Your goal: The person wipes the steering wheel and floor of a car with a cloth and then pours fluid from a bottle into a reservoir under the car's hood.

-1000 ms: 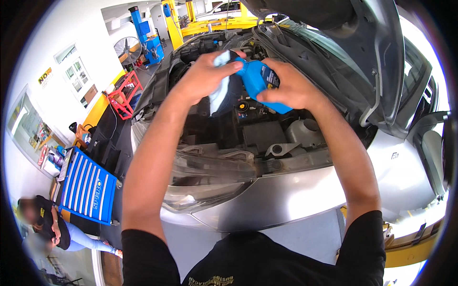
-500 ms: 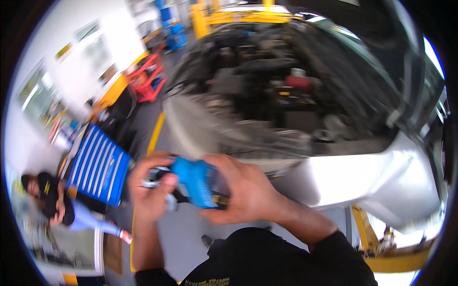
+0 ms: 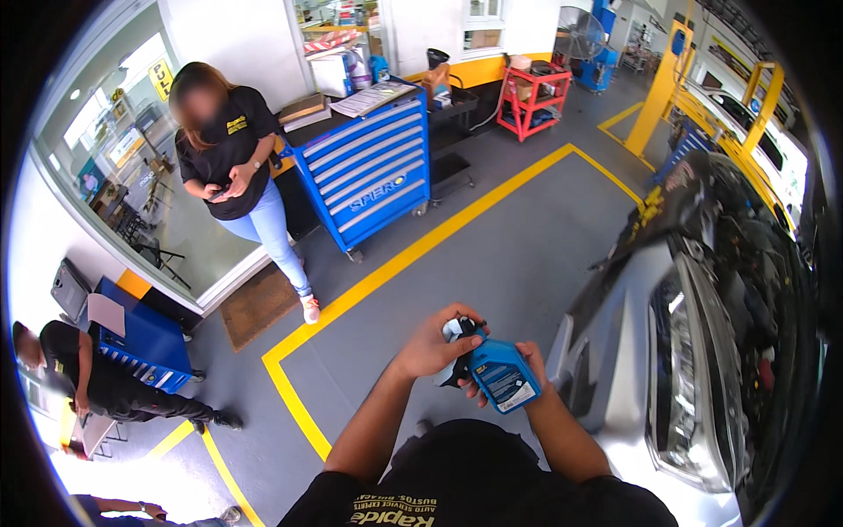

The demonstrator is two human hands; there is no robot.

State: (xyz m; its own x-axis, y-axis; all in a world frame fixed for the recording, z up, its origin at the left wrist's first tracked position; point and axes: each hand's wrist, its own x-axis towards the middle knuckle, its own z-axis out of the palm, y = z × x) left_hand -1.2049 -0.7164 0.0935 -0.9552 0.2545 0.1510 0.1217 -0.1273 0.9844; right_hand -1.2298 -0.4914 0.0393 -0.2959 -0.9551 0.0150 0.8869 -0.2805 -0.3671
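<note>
Counts: 1 small blue plastic bottle with a paper label (image 3: 502, 376), 1 pale crumpled rag (image 3: 453, 332), 2 hands of the wearer, 1 silver car with raised bonnet (image 3: 694, 351) at right, 1 blue metal drawer tool cabinet on wheels (image 3: 369, 171), 1 red metal trolley (image 3: 532, 99), 1 lower blue cabinet (image 3: 145, 338) at left, 1 round fan (image 3: 578, 33) at the back. 2 other people in black shirts: 1 standing by the glass office wall (image 3: 230, 167), 1 crouched at far left (image 3: 97, 378). Yellow floor lines (image 3: 413, 250) frame the grey bay.

Hands: both forearms come up from the lower edge and meet in front of the chest, just left of the car's front corner. Left hand (image 3: 432, 344) is curled over the bottle's neck end, fingers closed on the rag and a dark cap-like piece there; exact grip on the cap can't be made out. Right hand (image 3: 518, 373) cups the bottle from below/behind, fingers wrapped round its body, fingertips showing at the top edge. Bottle lies tilted, neck toward upper left, label facing up, held over the grey floor, not touching the car.

Containers: bottle's contents not visible, plastic is opaque. Tool cabinet drawers all shut; papers and boxes lie on its top. Red trolley carries a few boxes on its shelves.
</note>
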